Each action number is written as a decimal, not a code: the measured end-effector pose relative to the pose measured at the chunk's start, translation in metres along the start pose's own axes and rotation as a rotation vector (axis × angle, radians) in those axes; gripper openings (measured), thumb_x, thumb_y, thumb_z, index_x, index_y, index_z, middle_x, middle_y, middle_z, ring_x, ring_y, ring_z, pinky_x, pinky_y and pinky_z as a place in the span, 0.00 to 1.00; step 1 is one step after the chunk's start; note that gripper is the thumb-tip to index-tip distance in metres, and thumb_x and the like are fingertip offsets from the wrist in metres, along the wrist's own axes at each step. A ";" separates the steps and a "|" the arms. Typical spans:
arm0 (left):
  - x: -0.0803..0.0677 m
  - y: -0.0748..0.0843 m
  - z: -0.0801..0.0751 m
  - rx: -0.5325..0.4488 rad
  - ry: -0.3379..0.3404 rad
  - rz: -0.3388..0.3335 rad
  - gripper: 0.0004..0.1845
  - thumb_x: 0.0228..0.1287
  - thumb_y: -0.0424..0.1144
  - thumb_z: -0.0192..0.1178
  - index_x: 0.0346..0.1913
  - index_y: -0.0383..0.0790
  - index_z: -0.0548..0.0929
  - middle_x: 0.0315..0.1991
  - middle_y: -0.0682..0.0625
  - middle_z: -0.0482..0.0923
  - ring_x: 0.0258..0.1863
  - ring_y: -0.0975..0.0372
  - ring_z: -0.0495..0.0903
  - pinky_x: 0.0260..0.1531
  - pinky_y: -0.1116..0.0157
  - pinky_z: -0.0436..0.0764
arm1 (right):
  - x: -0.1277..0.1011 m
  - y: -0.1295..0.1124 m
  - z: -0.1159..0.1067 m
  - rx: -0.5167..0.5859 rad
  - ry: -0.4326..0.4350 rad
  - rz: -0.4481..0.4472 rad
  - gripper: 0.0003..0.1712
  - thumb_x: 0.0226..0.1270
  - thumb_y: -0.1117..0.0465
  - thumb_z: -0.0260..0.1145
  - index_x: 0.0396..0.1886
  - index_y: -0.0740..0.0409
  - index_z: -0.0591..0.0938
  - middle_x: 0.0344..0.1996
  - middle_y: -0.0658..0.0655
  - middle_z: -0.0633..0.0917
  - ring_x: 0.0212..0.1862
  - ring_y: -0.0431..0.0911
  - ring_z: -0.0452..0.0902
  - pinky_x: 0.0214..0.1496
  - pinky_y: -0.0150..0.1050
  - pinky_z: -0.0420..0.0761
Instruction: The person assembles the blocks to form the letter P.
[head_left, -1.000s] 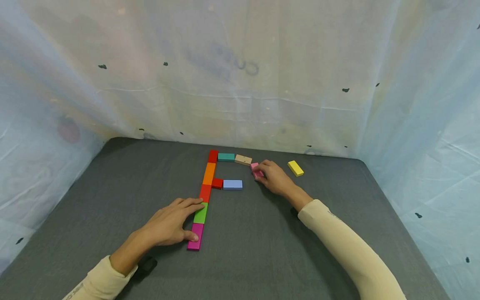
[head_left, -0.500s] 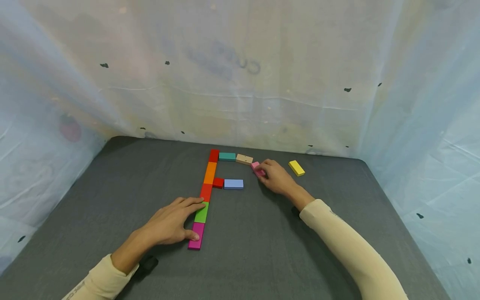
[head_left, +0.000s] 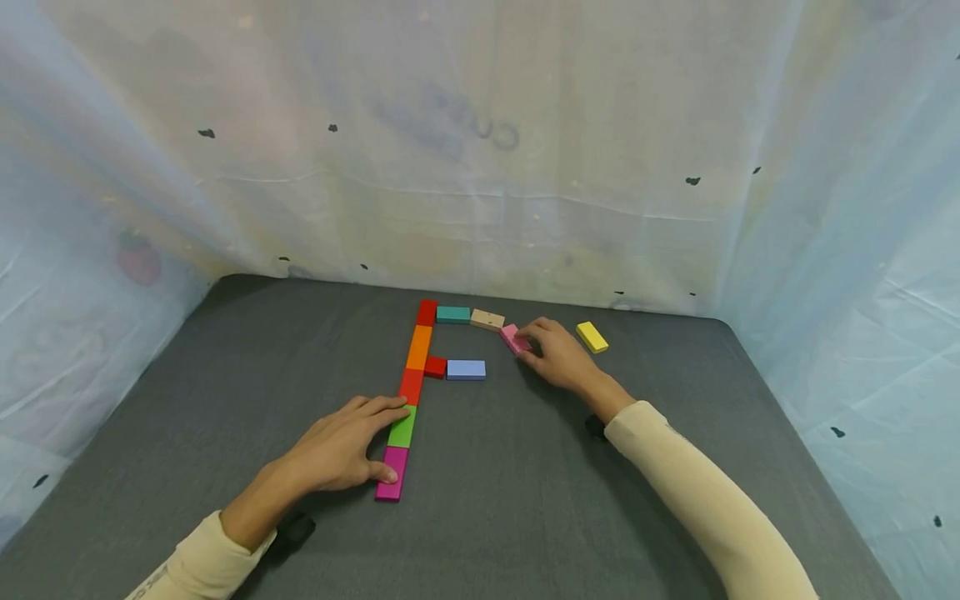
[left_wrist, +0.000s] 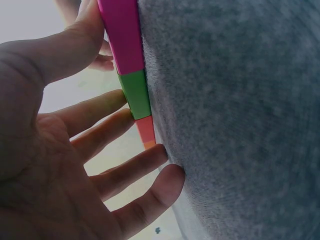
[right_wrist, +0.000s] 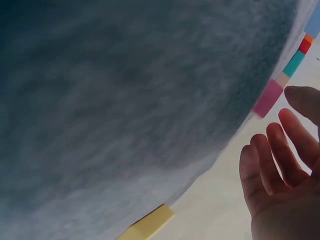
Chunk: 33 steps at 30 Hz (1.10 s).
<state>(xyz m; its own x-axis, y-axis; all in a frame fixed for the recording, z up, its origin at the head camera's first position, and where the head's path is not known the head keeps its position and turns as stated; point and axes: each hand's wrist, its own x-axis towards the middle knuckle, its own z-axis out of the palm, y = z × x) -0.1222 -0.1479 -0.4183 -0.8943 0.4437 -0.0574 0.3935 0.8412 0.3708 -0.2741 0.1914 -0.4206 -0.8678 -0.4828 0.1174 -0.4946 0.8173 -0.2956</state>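
Pink rectangular wooden block (head_left: 515, 338) touched by right hand (head_left: 558, 358), fingers relaxed; left hand (head_left: 337, 450) spread flat against magenta rectangular wooden block (head_left: 392, 472).

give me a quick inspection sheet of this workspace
surface: grey felt tabletop, flat
job's things: column of coloured blocks; teal block and tan block run right from its top, red block and blue block from its middle; pink block tilted by the tan one
clutter: yellow block lying apart
hands: left hand flat against the column; right hand touching the pink block
cables: nothing seen
surroundings: pale sheeting on three sides
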 end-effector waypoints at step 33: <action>0.002 -0.002 0.001 -0.007 -0.009 -0.017 0.46 0.41 0.56 0.75 0.68 0.55 0.69 0.69 0.57 0.64 0.65 0.56 0.66 0.49 0.46 0.76 | -0.039 0.102 -0.030 -0.026 0.005 0.271 0.30 0.66 0.48 0.63 0.62 0.59 0.74 0.59 0.64 0.74 0.60 0.59 0.69 0.61 0.58 0.68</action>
<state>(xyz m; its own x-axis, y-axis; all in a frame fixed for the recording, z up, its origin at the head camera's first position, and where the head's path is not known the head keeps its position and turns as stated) -0.1247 -0.1478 -0.4203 -0.8990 0.4321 -0.0718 0.3769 0.8466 0.3757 -0.2918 0.3028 -0.4264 -0.9690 -0.2435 0.0423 -0.2451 0.9242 -0.2929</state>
